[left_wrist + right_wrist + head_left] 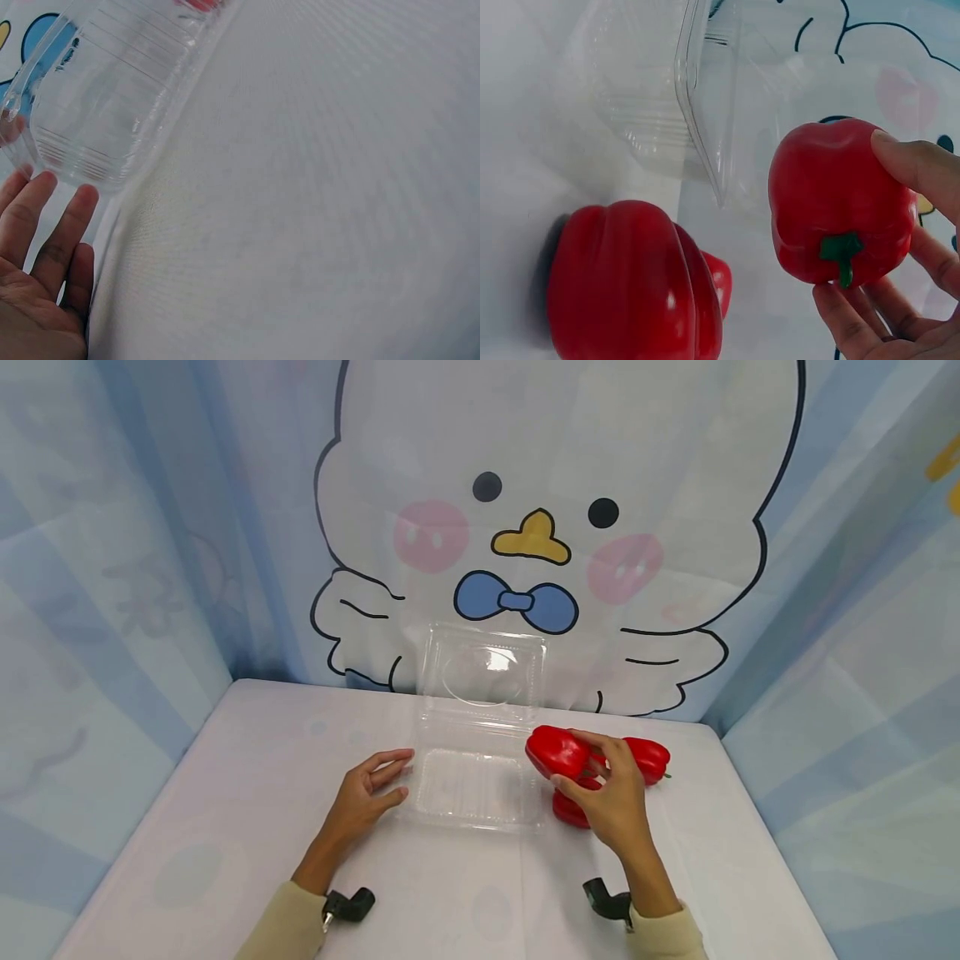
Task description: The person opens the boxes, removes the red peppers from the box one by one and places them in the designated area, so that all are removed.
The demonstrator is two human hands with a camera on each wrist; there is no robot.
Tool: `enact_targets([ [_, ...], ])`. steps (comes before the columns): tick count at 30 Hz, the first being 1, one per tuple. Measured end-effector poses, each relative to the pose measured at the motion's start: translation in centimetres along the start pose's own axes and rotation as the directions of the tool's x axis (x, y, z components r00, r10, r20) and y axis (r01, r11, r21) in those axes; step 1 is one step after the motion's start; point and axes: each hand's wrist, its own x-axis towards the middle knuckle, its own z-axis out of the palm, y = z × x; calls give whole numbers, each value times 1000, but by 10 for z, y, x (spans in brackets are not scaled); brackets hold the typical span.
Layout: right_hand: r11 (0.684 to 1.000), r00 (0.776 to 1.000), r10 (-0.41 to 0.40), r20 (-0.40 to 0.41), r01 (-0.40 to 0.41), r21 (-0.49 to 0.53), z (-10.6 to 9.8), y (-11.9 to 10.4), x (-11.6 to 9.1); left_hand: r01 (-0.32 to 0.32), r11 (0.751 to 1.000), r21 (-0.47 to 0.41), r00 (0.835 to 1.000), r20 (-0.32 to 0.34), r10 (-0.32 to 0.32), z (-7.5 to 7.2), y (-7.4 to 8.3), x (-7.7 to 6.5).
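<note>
My right hand grips a red bell pepper between thumb and fingers, raised beside the right rim of a clear plastic clamshell box. Its green stem shows in the right wrist view. Two more red bell peppers lie on the table close by, one below the held pepper and another behind the right hand. At the box's left side is my left hand, its fingers spread and loosely bent, fingertips right at the rim. The box's lid stands raised at the back.
A white cloth covers the table. Behind it hangs a curtain printed with a cartoon bird, and blue-white curtains close off both sides. Each wrist carries a small black camera mount.
</note>
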Motion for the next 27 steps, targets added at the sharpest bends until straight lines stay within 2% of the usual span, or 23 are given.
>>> enact_targets([
  [11, 999, 997, 1, -82, -5, -49, -11, 11, -5, -3, 1000, 5, 1000, 2, 3, 0, 0, 0],
  [27, 999, 993, 8, -122, -15, -52, -27, 29, -14, 1, 1000, 23, 1000, -10, -1, 1, 0, 0],
])
